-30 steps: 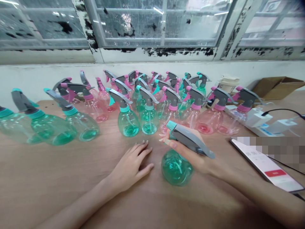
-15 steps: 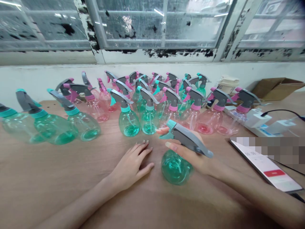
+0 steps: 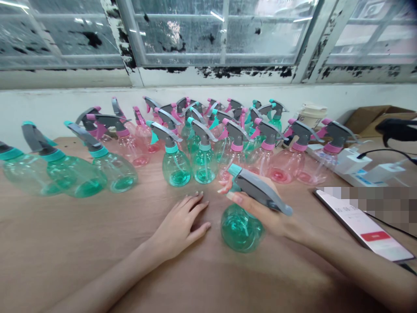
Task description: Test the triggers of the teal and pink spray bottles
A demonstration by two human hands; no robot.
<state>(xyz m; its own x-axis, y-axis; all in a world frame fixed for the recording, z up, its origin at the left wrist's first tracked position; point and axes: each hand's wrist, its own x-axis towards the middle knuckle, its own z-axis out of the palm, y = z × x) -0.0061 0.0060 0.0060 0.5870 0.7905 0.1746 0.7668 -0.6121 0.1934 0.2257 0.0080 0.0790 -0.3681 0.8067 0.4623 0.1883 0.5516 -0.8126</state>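
My right hand is wrapped round the grey and teal trigger head of a green spray bottle that stands on the wooden table; my fingers press on the trigger. My left hand lies flat on the table just left of that bottle, fingers stretched out, holding nothing. Behind both hands stand several green and pink spray bottles in rows up to the wall.
A phone with a lit screen lies at the right. A white power strip with cables, a paper cup and a cardboard box sit behind it. A dark object shows at the far right edge.
My right fingers have squeezed the trigger in again after letting it out half a second ago. A dark object has come in at the far right. My left hand has not moved.
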